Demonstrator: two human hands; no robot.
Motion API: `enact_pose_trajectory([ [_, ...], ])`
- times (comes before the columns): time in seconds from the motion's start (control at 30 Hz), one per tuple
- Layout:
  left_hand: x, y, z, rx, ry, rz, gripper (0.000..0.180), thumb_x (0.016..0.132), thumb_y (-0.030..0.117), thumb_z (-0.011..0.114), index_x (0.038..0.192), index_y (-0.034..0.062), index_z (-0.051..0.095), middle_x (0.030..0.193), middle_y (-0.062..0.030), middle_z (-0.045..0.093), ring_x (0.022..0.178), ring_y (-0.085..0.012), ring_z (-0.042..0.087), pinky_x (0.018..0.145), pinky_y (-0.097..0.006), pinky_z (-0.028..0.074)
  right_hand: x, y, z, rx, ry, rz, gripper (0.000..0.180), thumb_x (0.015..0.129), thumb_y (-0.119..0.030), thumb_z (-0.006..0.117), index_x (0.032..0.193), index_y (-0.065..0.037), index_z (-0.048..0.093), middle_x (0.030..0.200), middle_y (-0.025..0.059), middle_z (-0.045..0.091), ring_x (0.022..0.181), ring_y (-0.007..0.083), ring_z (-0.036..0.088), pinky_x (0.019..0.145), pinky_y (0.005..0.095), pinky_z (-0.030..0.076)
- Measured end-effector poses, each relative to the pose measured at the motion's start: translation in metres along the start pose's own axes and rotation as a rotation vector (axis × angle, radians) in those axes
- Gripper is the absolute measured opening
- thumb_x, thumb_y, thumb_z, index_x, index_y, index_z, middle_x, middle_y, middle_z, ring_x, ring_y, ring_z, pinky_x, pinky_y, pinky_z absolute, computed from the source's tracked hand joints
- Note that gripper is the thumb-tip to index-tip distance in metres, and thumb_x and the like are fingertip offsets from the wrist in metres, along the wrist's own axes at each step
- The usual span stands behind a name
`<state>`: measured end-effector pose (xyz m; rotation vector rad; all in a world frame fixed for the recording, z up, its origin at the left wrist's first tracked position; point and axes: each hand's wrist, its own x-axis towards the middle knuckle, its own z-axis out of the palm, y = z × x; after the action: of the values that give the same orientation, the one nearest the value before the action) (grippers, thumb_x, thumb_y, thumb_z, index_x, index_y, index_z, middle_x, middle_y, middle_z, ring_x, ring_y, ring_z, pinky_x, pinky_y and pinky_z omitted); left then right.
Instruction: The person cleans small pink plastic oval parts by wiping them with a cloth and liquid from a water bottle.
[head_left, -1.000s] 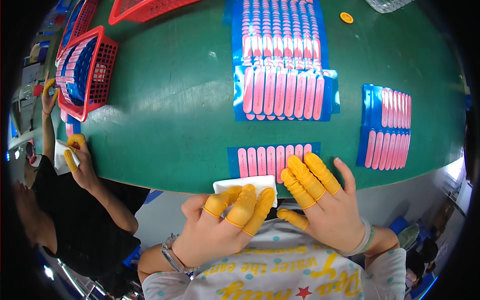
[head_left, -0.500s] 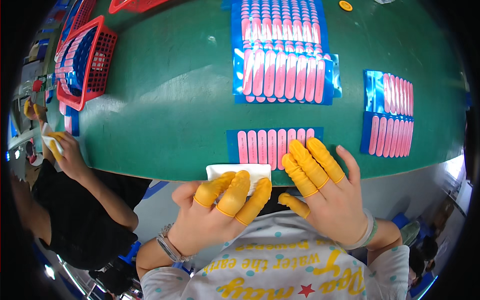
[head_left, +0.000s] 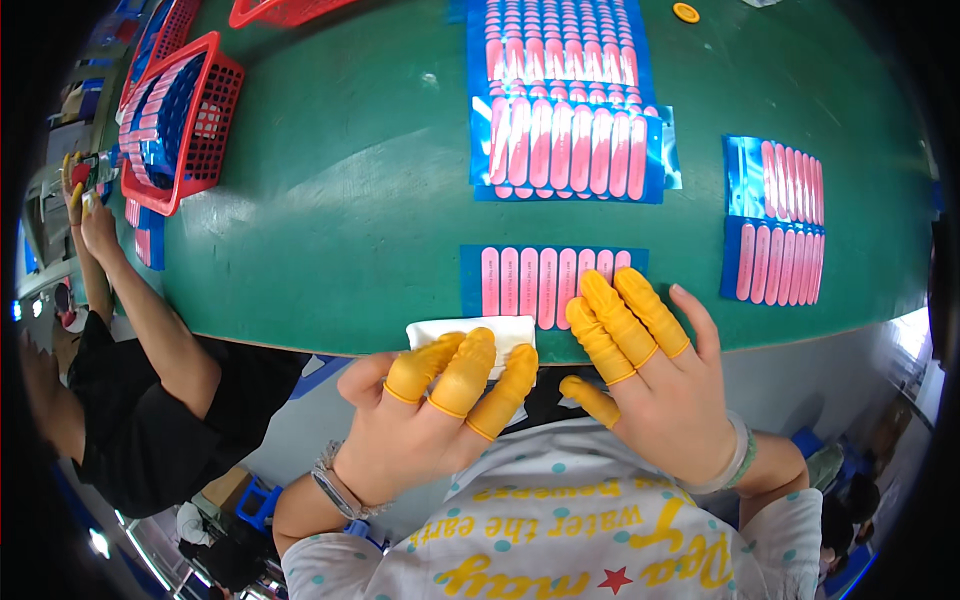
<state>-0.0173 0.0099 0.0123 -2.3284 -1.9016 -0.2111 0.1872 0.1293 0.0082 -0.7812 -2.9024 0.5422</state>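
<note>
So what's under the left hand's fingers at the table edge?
A white cloth lies under the left hand; its fingertips cover the cloth's near part, hiding whatever lies beneath.

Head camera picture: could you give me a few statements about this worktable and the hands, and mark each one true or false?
1. The left hand rests on a white cloth. True.
2. The right hand holds a red basket. False: its fingers lie on a blue sheet of pink strips.
3. The table is green. True.
4. The red basket stands at the table's right. False: it stands at the left, near another person's arm.
</note>
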Motion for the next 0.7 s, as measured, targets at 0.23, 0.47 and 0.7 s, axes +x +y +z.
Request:
enact_pose_trajectory([
  [0.23,0.049,-0.019,0.005,0.016,0.004,-0.027,0.046,0.066,0.018,0.070,0.112,0.0221,0.075,0.116,-0.0031,0.059,0.097,-0.0222,0.054,0.085,-0.042,0.031,0.000,-0.001,0.000,-0.001,-0.001,-0.005,0.063,0.078,-0.035,0.075,0.133,-0.009,0.060,0.143,0.0075,0.055,0.134,0.0262,0.049,0.111,0.0503,0.032],
  [0.47,0.019,0.003,-0.006,0.018,0.017,0.023,0.034,0.077,0.026,0.062,0.107,0.0156,0.073,0.114,0.0005,0.061,0.104,-0.0145,0.057,0.087,-0.040,0.029,0.002,-0.001,0.000,0.004,0.007,-0.010,0.062,0.077,-0.035,0.075,0.132,-0.008,0.061,0.143,0.0079,0.055,0.134,0.0260,0.049,0.110,0.0494,0.033],
  [0.7,0.059,-0.021,0.006,0.041,0.017,0.003,0.038,0.071,0.016,0.068,0.109,0.0182,0.075,0.118,-0.0039,0.060,0.102,-0.0228,0.054,0.085,-0.042,0.031,0.000,-0.002,0.000,-0.013,0.020,-0.008,0.060,0.078,-0.033,0.075,0.131,-0.008,0.061,0.142,0.0079,0.056,0.133,0.0262,0.050,0.110,0.0489,0.033],
])
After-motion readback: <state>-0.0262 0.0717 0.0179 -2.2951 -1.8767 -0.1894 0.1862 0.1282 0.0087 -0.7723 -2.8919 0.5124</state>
